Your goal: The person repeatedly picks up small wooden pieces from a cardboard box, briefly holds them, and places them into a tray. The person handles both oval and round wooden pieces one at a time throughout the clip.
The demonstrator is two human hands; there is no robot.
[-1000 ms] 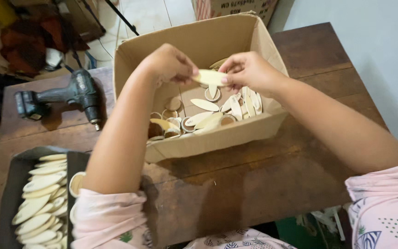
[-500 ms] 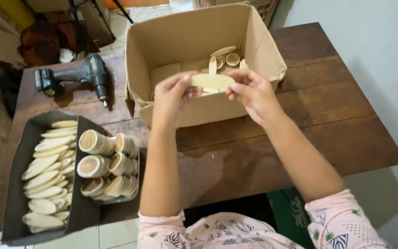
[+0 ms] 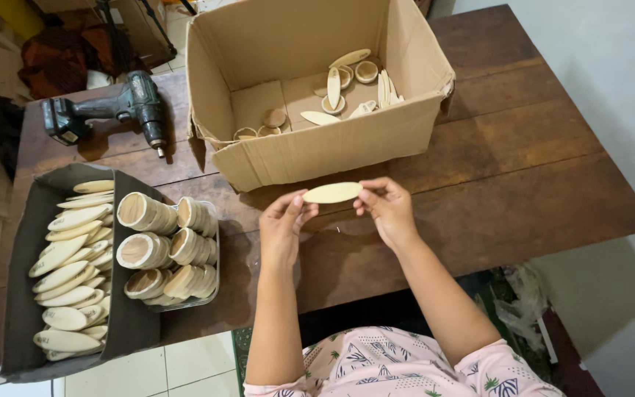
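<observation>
The left hand and right hand pinch the two ends of a pale oval wooden piece, held level between them above the dark wooden table. Just beyond the hands stands an open cardboard box with more wooden pieces inside. Off to the left hand's side sit a dark tray of ovals, stacked round discs, and a cordless drill.

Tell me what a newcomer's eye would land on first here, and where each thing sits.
First, the pale oval wooden piece held level between the left hand and right hand, over the middle of the dark wooden table. Behind it stands an open cardboard box with more wooden pieces inside. At the left edge sits a dark tray of stacked ovals, with a cordless drill lying behind it.
</observation>
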